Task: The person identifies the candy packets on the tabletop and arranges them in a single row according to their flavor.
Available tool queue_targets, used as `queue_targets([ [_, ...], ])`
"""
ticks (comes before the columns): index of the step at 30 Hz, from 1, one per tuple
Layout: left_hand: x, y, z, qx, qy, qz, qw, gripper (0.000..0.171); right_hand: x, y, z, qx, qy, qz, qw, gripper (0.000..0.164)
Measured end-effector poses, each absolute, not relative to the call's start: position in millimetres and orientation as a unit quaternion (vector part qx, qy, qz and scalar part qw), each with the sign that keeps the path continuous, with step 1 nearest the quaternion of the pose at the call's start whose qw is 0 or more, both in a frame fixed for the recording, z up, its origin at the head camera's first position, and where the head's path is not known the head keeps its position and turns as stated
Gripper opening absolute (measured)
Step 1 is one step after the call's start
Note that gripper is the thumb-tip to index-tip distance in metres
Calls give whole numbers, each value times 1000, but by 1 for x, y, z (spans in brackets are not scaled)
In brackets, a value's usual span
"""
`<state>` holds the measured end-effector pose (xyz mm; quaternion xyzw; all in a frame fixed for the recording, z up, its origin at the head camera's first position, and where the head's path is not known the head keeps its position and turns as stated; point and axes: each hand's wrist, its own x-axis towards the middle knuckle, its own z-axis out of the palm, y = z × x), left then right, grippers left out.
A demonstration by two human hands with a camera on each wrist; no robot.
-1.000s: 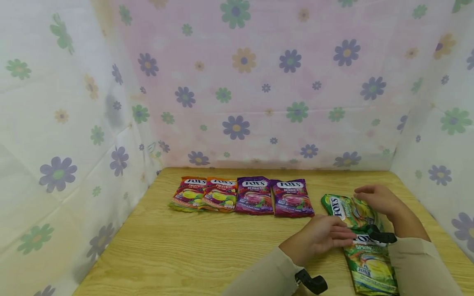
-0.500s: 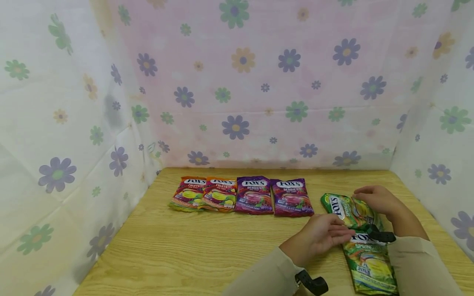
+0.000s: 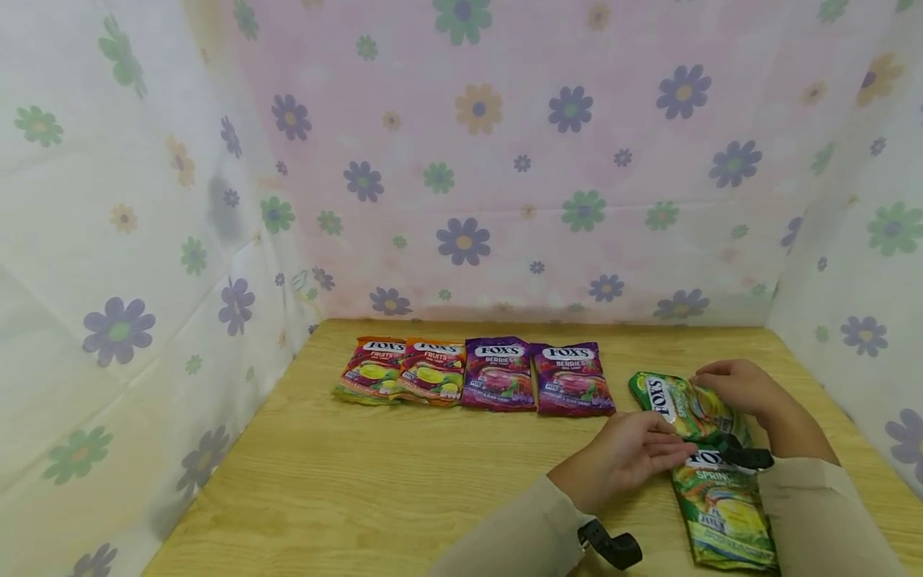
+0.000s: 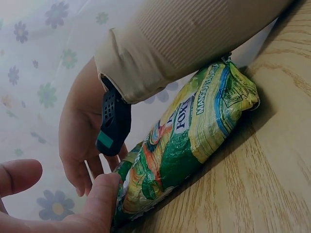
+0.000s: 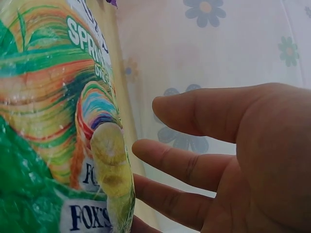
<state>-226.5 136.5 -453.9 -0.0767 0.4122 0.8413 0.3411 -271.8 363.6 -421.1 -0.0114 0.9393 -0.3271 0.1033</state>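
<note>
Two green bags of Fox's candy lie at the right of the table. The upper bag [image 3: 685, 409] is turned sideways, its logo to the left; the lower bag [image 3: 724, 513] lies lengthwise below it. My left hand [image 3: 626, 457] rests with extended fingers where the two bags meet, fingertips at the lower bag's top edge. In the left wrist view a fingertip overlaps the end of that candy bag [image 4: 189, 131]. My right hand [image 3: 746, 393] is at the far right side of the upper bag. Its spread, unclenched fingers reach the side of the bag [image 5: 48, 121] in the right wrist view.
Further left stand in a row two orange-red fruit candy bags [image 3: 431, 373] and two purple berry candy bags [image 3: 499, 375], lying flat. Flowered cloth walls [image 3: 505, 264] enclose the wooden table [image 3: 360, 481] at the back and both sides.
The head view has tilted slightly, shifting the scene up a little. Both hands and all the candy bags hold nearly the same places.
</note>
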Motion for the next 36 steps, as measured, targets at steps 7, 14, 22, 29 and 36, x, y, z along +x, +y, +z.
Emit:
queue_targets([
  [7, -229, 137, -455, -81, 408, 842, 343, 39, -273, 364, -422, -9, 942, -321, 101, 70],
  [14, -229, 137, -455, -81, 412, 842, 338, 40, -273, 364, -421, -9, 942, -319, 100, 70],
  [22, -229, 136, -453, -87, 405, 845, 337, 45, -272, 363, -420, -3, 944, -316, 100, 69],
  [29, -229, 136, -452, -83, 410, 847, 327, 47, -272, 364, -418, 2, 944, -315, 101, 69],
  [36, -229, 134, -454, -74, 420, 845, 322, 47, -271, 364, -416, 15, 943, -314, 108, 68],
])
